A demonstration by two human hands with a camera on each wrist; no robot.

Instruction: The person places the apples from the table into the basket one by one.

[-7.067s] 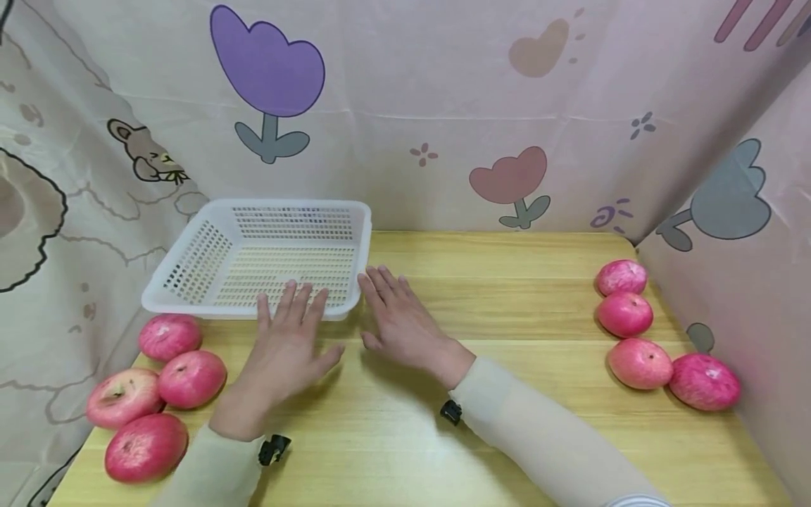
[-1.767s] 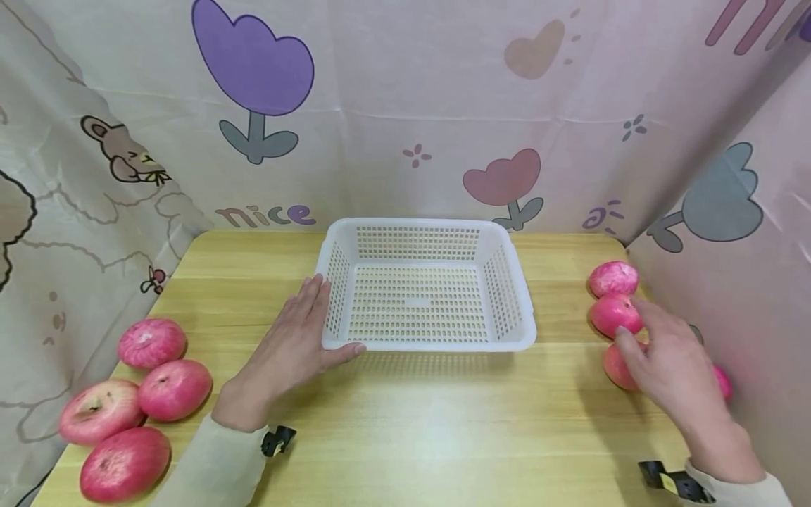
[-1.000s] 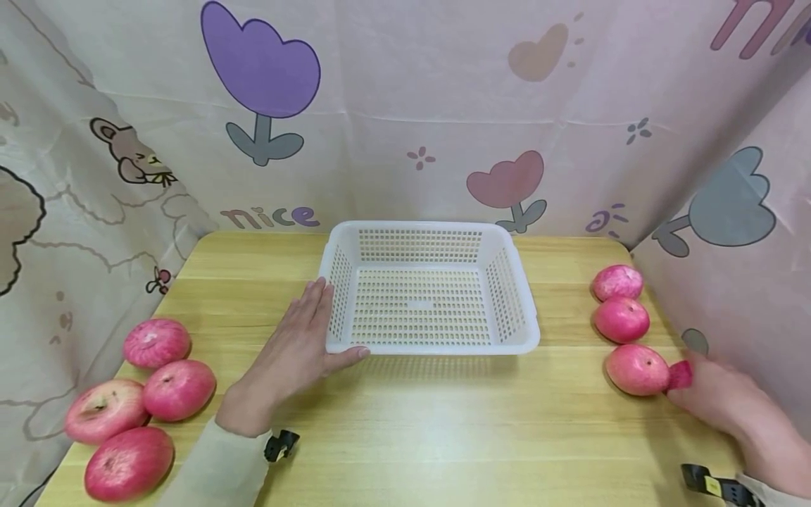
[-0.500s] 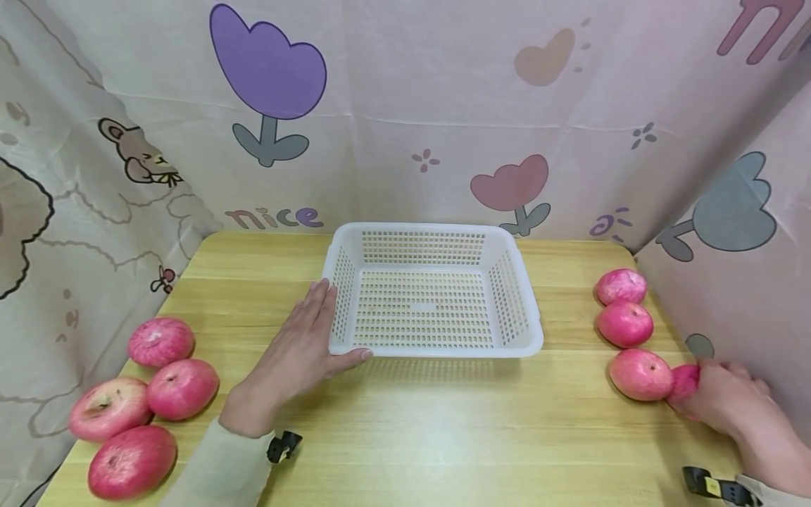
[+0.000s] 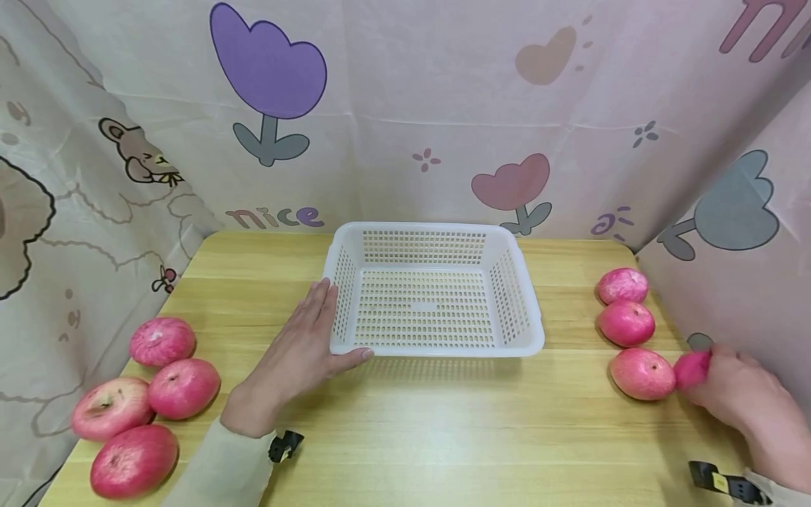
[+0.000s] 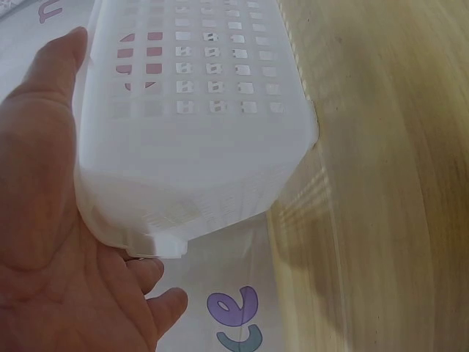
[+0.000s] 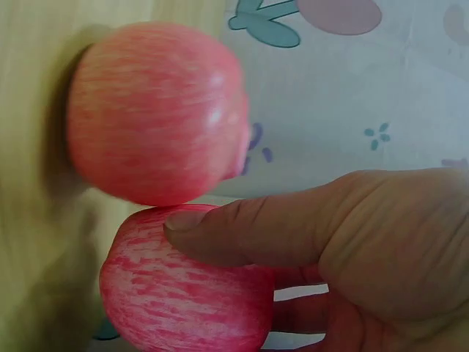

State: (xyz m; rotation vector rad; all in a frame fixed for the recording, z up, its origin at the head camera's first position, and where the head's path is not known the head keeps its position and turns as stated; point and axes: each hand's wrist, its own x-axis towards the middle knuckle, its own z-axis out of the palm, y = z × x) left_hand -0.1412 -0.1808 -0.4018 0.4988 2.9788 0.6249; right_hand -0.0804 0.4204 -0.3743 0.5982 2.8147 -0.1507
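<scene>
My left hand (image 5: 294,362) rests at the near left corner of a white plastic basket (image 5: 437,351), its fingers fairly straight along the left side and its thumb by the front rim. In the left wrist view, the thumb lies against the basket's perforated wall (image 6: 183,147). On the far right, my right hand (image 5: 738,391) grips a red apple (image 5: 690,370), mostly covered by the hand in the head view. The right wrist view shows the thumb on this streaked apple (image 7: 183,293), right beside a paler apple (image 7: 157,114).
Behind the gripped apple's neighbour (image 5: 643,374), two more apples (image 5: 626,324) line the right edge of the wooden table (image 5: 443,436). Several apples (image 5: 184,389) cluster at the left edge. Printed cloth (image 5: 393,84) hangs around the back and sides.
The basket has shifted from the back left to the middle. My right hand has left it, reached to the far right and taken hold of an apple; the left hand stays at the basket.
</scene>
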